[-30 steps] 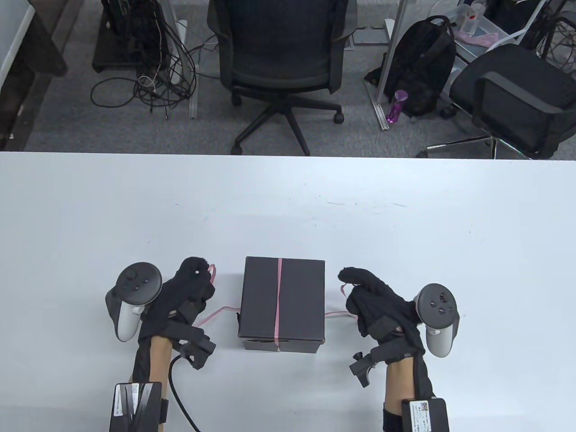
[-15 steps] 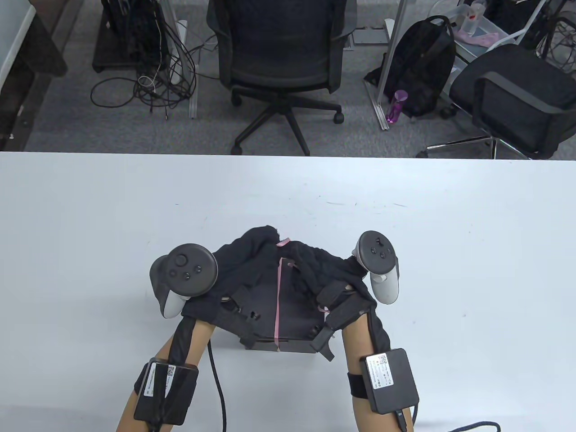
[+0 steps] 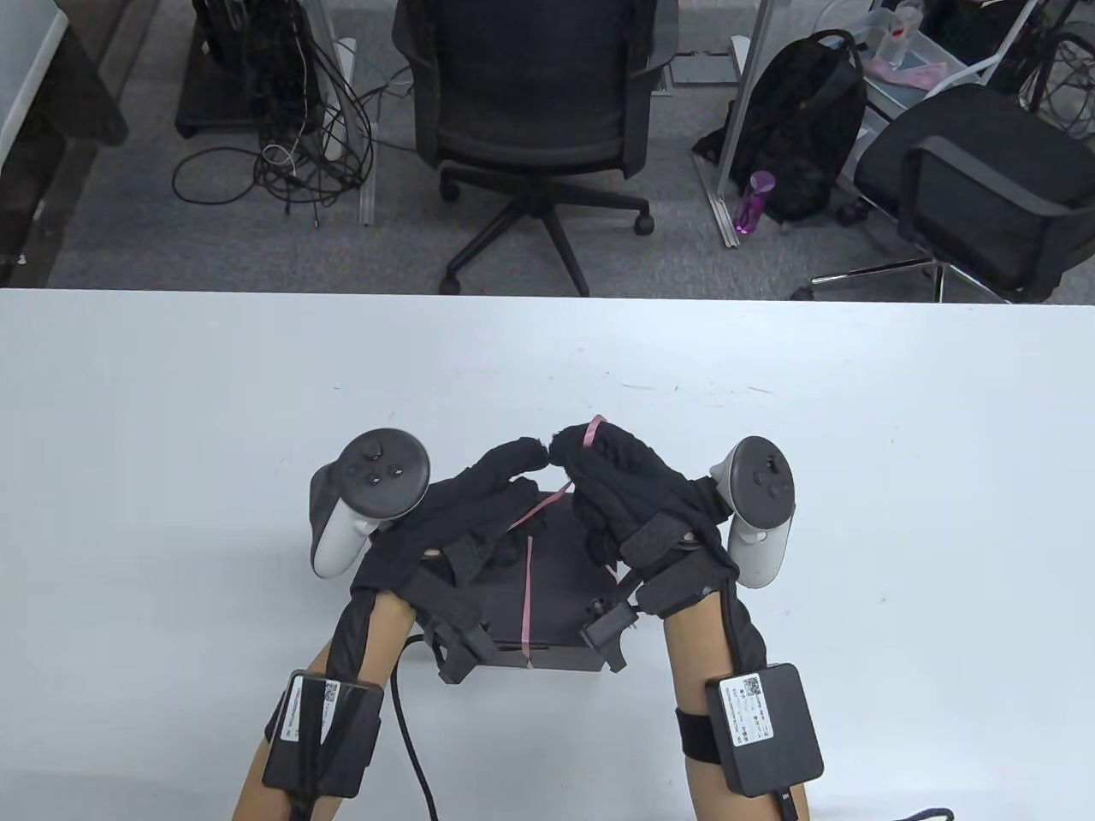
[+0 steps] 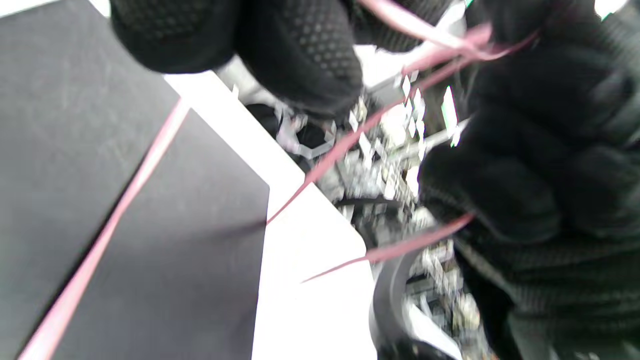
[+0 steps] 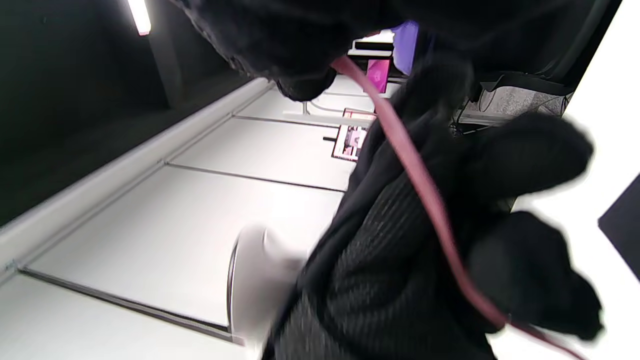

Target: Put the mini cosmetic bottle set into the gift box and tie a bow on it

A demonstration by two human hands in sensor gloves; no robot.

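The black gift box [image 3: 560, 603] stands shut near the table's front edge, half covered by both hands. A thin pink ribbon [image 3: 527, 599] runs along its lid, also seen in the left wrist view [image 4: 125, 200]. My left hand [image 3: 523, 457] and right hand [image 3: 575, 449] hover over the box's far edge with fingertips touching. The left pinches a ribbon strand. The right holds the ribbon, which loops over its finger [image 3: 593, 426] and slants down to the lid. In the right wrist view the ribbon [image 5: 415, 175] leaves my right fingertips and crosses the other glove. No bottles are visible.
The white table [image 3: 257, 385] stretches wide to both sides and beyond the box. A cable [image 3: 411, 753] trails from my left forearm off the front edge. Beyond the far edge stand an office chair [image 3: 530, 103], a second chair [image 3: 984, 188] and a backpack [image 3: 804, 128].
A second ago the hands held the ribbon ends at either side of the box. They came together over the lid, and now their fingertips meet higher and farther back with the ribbon looped over the right finger.
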